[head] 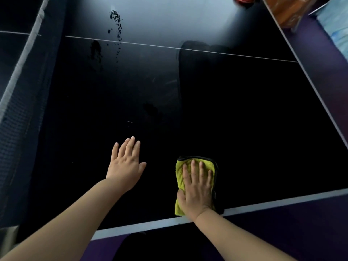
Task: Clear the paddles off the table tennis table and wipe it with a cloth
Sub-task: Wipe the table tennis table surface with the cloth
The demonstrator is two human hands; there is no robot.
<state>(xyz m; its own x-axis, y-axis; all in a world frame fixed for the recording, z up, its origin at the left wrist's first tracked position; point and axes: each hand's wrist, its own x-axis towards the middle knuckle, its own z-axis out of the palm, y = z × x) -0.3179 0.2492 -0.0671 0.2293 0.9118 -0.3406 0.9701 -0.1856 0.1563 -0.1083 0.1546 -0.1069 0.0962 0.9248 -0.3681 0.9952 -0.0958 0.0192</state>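
Observation:
A dark table tennis table (235, 113) fills the view, with a thin white centre line and white edge lines. A folded yellow cloth (180, 178) with a dark border lies near the table's front edge. My right hand (197, 187) presses flat on the cloth, fingers straight and spread. My left hand (126, 162) rests flat on the bare table surface to the left of the cloth, fingers straight. Wet drops and smears (116, 21) mark the far part of the table. At the far right corner a red paddle (243, 0) shows partly, cut off by the frame.
The net (20, 76) runs along the left side. Purple floor (282, 232) lies beyond the front and right edges. An orange-brown box (288, 10) and a light blue surface (337, 31) stand past the right edge.

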